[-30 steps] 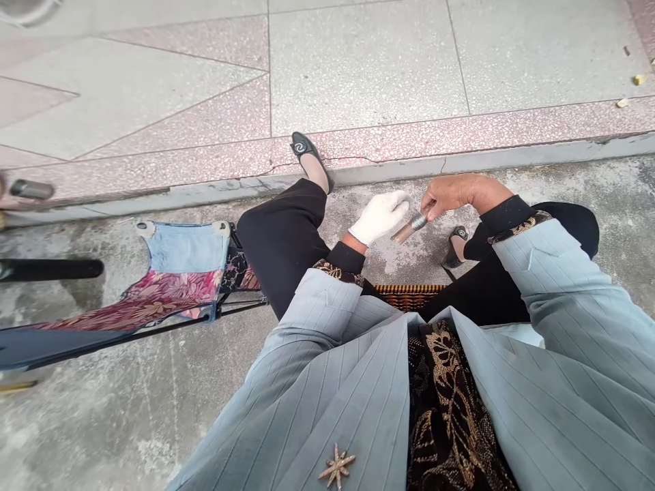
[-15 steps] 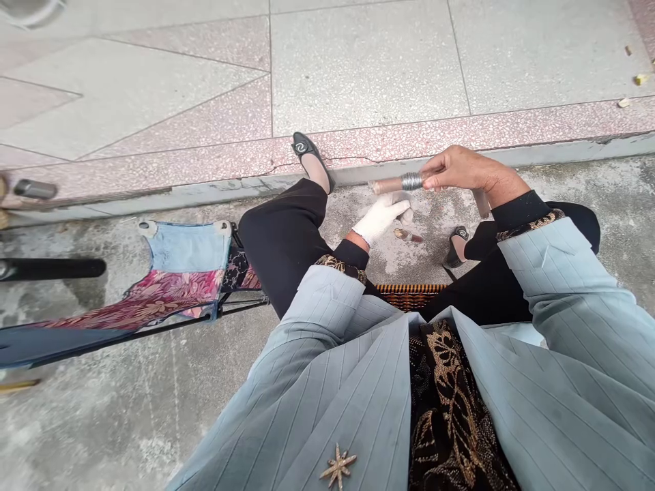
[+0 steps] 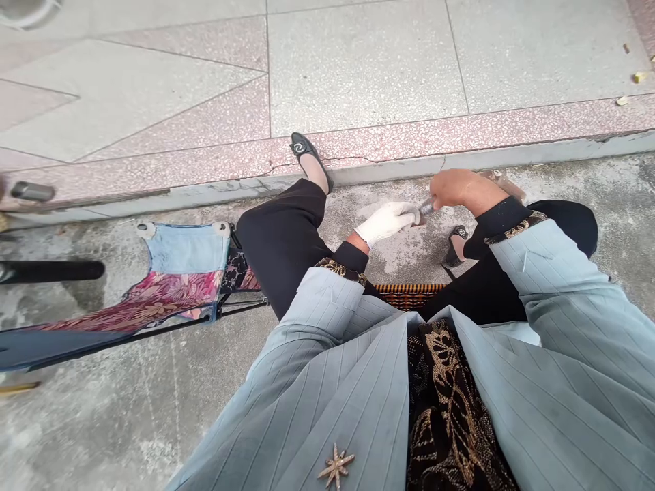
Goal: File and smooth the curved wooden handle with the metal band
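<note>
My left hand (image 3: 389,222), in a white glove, is closed, its fingertips around the lower end of a wire-wrapped stick (image 3: 426,207) or right against it. What else lies inside the glove is hidden. My bare right hand (image 3: 459,187) is closed on that stick, which has silver wire coiled round it and slants down toward the glove. Past my right wrist a brownish, shiny block-like piece (image 3: 506,184) shows in part; whether it joins the stick I cannot tell. A bit of brown shows just beneath the gloved fingertips.
Between my legs is the woven edge of a basket or seat (image 3: 412,297). A folding chair with flowered cloth (image 3: 179,290) stands at the left, near a black tube (image 3: 56,269). A grey cylinder (image 3: 33,191) lies on the tiled step (image 3: 358,75), which ends in a low kerb.
My right hand has turned and moved down, tilting the wire-wrapped stick toward the glove. My left hand has shifted slightly right and down to meet it. The shiny piece swung up behind my wrist.
</note>
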`<state>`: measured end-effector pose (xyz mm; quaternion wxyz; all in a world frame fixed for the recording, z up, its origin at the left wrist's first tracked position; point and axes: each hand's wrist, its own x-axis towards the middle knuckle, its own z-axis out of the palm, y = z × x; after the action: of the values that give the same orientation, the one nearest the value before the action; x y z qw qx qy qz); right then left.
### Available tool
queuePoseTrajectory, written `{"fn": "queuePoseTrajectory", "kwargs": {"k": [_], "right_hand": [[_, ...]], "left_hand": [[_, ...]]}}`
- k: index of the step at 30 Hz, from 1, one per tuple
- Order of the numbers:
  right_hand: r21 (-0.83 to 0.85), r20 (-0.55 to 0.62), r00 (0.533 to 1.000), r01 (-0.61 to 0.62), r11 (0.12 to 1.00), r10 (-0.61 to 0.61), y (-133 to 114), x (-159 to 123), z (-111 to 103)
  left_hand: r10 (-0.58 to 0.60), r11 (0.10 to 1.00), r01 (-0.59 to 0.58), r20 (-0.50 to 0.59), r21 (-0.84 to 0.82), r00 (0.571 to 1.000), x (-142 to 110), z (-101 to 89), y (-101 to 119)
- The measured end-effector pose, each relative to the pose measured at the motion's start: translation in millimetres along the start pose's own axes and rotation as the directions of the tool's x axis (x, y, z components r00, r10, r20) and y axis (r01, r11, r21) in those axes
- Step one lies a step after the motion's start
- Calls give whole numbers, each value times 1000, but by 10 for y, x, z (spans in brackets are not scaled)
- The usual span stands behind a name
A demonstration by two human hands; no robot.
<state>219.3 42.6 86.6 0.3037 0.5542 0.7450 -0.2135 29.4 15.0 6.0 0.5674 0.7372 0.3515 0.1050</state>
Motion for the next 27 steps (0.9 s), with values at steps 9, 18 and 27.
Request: {"fn": "queuePoseTrajectory", "kwargs": {"k": [9,18,27], "right_hand": [[645,55,834,390,657,-549,363,-35,38],[863,-403,799,494,105,-446,336,-73,57],[850,-298,900,401,341,-318,224,-276,-64]], "left_hand": [[131,983,-148,143,110,981,51,-105,-318],[-55,981,49,27,186,998,-29,-168,-183],[13,917,94,-265,388,964,61,-144,-383]]}}
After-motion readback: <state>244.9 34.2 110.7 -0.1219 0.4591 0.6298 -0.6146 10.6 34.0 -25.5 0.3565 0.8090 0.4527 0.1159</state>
